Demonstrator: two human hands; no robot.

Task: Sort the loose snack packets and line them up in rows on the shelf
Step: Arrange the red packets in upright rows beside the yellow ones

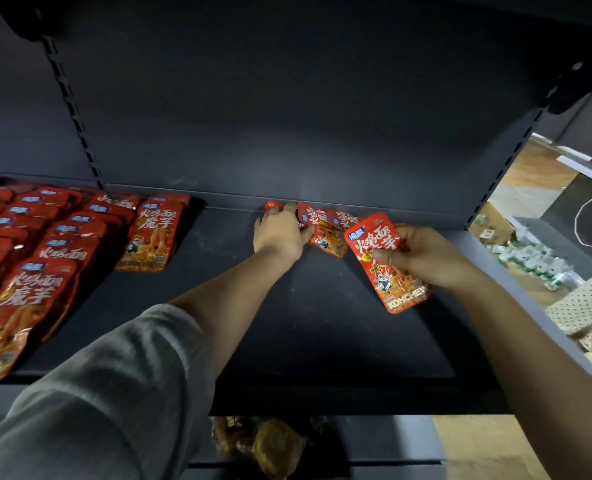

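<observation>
Red snack packets (41, 251) lie in overlapping rows on the left part of the dark shelf (322, 327). A small loose pile of the same red packets (325, 230) sits at the back of the shelf near the middle. My left hand (280, 233) reaches into that pile and grips one packet at its left edge. To the right, my right hand (422, 258) pinches a single red packet (388, 268), held tilted just above the shelf with its printed face towards me.
The shelf's dark back panel (287, 116) and slotted uprights (69, 109) close off the rear. Beyond the right upright (509, 161) lie a wooden floor, boxes and bottles (526, 258). Brownish packets (270, 445) sit on a lower shelf below.
</observation>
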